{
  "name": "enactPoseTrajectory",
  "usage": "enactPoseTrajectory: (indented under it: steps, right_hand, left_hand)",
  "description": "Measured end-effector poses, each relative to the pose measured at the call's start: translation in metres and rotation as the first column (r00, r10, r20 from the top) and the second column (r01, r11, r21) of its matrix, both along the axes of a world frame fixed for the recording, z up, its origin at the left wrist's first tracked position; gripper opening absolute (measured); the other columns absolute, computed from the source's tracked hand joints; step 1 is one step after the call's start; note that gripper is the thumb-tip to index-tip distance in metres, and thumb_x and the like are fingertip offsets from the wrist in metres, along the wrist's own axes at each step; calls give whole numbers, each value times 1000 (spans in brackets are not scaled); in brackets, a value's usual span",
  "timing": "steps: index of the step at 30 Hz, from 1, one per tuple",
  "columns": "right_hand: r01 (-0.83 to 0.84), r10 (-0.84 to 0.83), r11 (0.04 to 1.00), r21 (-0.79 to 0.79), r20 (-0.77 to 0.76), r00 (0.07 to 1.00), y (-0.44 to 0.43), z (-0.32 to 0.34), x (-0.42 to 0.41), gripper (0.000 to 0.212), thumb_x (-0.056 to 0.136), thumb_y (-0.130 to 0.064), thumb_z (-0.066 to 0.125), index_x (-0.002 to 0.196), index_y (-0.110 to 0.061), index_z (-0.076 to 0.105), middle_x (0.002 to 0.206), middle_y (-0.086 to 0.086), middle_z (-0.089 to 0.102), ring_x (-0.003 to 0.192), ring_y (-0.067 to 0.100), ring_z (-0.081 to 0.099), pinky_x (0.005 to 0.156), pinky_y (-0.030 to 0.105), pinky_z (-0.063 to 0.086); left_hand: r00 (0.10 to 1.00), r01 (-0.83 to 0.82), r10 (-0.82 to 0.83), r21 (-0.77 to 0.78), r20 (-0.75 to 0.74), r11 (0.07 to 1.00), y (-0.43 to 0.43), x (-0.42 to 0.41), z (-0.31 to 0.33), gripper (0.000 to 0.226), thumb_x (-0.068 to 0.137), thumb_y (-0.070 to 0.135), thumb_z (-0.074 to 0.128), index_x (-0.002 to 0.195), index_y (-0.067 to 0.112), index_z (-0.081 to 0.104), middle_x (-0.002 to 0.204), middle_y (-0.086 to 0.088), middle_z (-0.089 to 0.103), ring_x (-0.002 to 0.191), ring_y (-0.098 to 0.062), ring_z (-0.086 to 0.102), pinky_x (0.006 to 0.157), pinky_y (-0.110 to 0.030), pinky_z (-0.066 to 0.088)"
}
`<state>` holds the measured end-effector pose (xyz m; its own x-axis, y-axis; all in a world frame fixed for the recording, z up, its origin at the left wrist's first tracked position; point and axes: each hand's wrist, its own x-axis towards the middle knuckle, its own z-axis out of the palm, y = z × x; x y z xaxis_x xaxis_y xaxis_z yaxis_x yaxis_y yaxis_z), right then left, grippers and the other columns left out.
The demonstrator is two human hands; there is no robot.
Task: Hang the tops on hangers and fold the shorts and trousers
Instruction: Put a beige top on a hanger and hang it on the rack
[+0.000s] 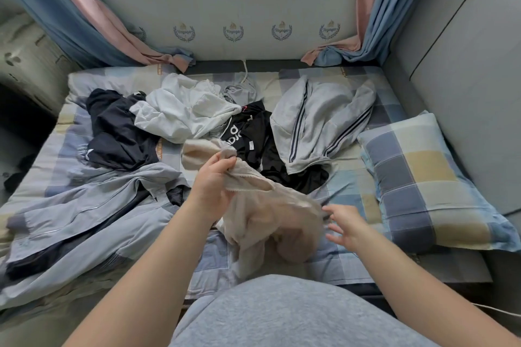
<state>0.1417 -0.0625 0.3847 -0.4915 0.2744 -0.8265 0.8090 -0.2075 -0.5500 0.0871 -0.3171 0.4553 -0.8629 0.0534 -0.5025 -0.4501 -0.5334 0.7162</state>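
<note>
Left hand (213, 180) is pinched shut on the lace-trimmed edge of a thin beige garment (270, 222), lifting it off the checked blue, grey and yellow bedsheet (346, 259) near the bed's near edge, about mid-width; the rest of the fabric hangs bunched below the grip and trails onto the sheet. Can't tell what kind of garment it is. Right hand (345, 226) is just beside the garment's right side, fingers spread wide, holding nothing, blurred. Other clothes on the bed: light grey zip jacket with dark trim (84, 219) spread flat at the near left corner; dark navy garment (118, 132) crumpled at the left edge, further back; white hooded top (180, 112) piled toward the far edge, partly over the navy one; black garment with white lettering (253, 135) mid-bed, partly under a grey striped jacket with dark side stripes (318, 118) on the far right. Checked pillow (428, 186) lies along the right edge, against the grey padded wall. Pink and blue curtains (363, 22) hang down to both far corners.
</note>
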Motion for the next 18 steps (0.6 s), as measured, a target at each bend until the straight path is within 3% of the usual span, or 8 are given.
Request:
enactPoseTrajectory:
  steps: [1, 3, 6, 7, 9, 12, 14, 18]
  right_hand:
    - [-31, 34, 998, 50, -56, 998, -4, -1, 1, 47, 95, -17, 65, 138, -13, 46, 131, 6, 54, 106, 23, 57, 73, 38, 49]
    - [-164, 178, 984, 76, -249, 952, -17, 11, -2, 47, 94, -19, 69, 137, -17, 49, 131, 3, 56, 113, 20, 56, 82, 38, 50]
    - [-484, 520, 849, 212, -500, 692, -41, 40, -6, 47, 91, -28, 73, 133, -29, 52, 138, -3, 56, 124, 11, 54, 95, 26, 46]
    - [-548, 571, 805, 228, -547, 612, -49, 49, -7, 54, 88, -33, 76, 135, -31, 51, 138, -5, 57, 126, 9, 54, 99, 24, 45]
    - [-611, 557, 776, 153, -621, 552, -66, 62, -8, 61, 80, -37, 77, 134, -30, 51, 130, -3, 62, 120, 8, 60, 98, 25, 50]
    - [-556, 460, 826, 95, -683, 567, -80, 64, -11, 35, 85, -21, 76, 117, -21, 62, 105, -2, 71, 97, 11, 68, 87, 26, 54]
    - [-483, 435, 865, 138, -686, 583, -80, 60, -13, 8, 91, -7, 70, 97, -10, 65, 79, -7, 63, 75, 9, 58, 71, 25, 49]
    - [-296, 208, 954, -51, -599, 773, -65, 51, -15, 22, 96, -7, 62, 75, -14, 64, 76, 8, 58, 75, 25, 55, 68, 36, 49]
  left_hand:
    - [999, 35, -37, -65, -35, 997, 1, 1, 5, 18, 97, -1, 52, 96, 14, 60, 77, -3, 58, 70, -17, 58, 69, -33, 47]
    - [989, 106, -122, -181, -83, 978, 4, 5, 14, 17, 96, -4, 52, 99, 10, 60, 78, -5, 57, 69, -18, 57, 67, -32, 46]
    - [954, 231, -269, -249, -131, 941, 10, 10, 27, 15, 95, -4, 54, 96, 9, 62, 79, -6, 59, 70, -17, 56, 63, -28, 47]
    - [938, 275, -317, -259, -137, 926, 12, 11, 31, 14, 95, -3, 55, 96, 9, 62, 80, -7, 60, 70, -18, 58, 62, -27, 48]
    - [910, 350, -391, -251, -139, 903, 15, 13, 37, 13, 96, -3, 53, 98, 6, 62, 84, -12, 63, 73, -21, 61, 65, -28, 51]
    - [895, 390, -429, -255, -121, 885, 16, 15, 37, 14, 98, -3, 49, 105, 1, 61, 90, -16, 64, 77, -24, 62, 68, -29, 52]
    - [907, 363, -407, -285, -111, 887, 15, 15, 35, 13, 98, -2, 48, 103, 1, 60, 88, -14, 63, 75, -20, 61, 67, -28, 49]
    - [980, 177, -197, -326, -30, 929, 9, 13, 19, 19, 102, -1, 44, 94, 7, 60, 84, -11, 62, 72, -19, 59, 65, -30, 49]
